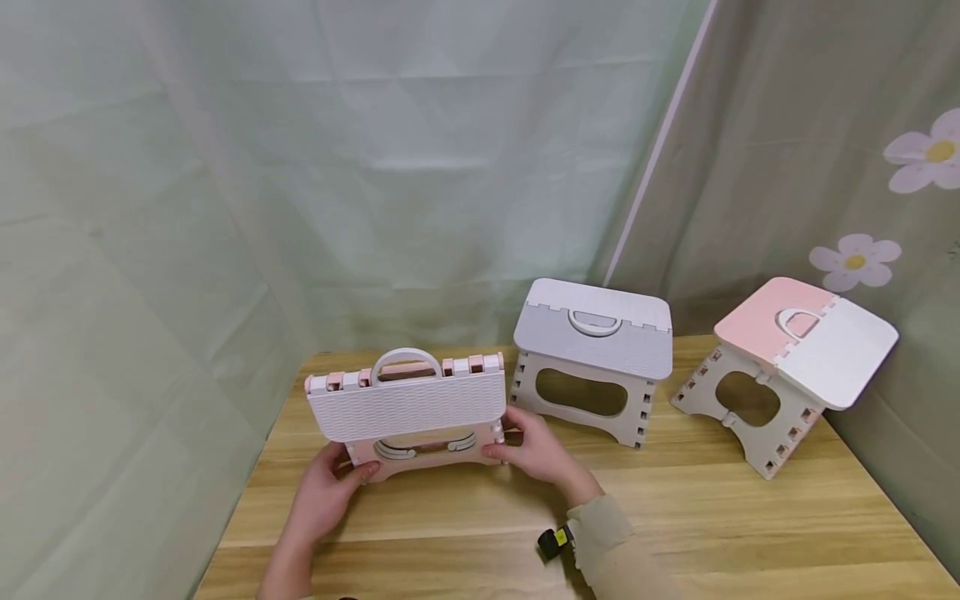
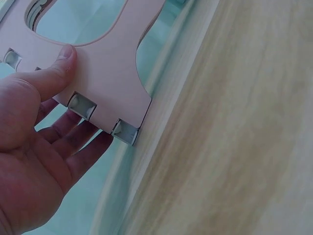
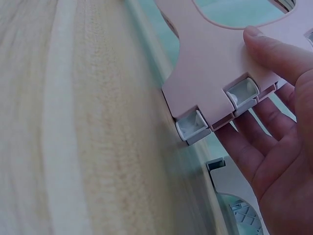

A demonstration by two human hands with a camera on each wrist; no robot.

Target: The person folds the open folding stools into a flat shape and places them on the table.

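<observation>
Between the two hands, a half-folded pink-and-white stool [image 1: 408,408] stands on the desk [image 1: 450,542], its seat halves sloping down from the raised handle [image 1: 405,357]. The left hand [image 1: 322,492] grips one side of the pink leg panel [image 3: 205,63] low down, thumb on the near face and fingers round the edge; the right hand [image 1: 542,450] holds the other side the same way. Those fingers sit close to the hinge gaps — if the panels swing suddenly, skin could be nipped there. An uneven pull from one hand might twist the frame and jam the hinges. Just beyond the right hand stands a grey-and-white stool [image 1: 592,337], near enough to be knocked if that hand swings outward; another stool [image 1: 840,358] stands farther to its right.
</observation>
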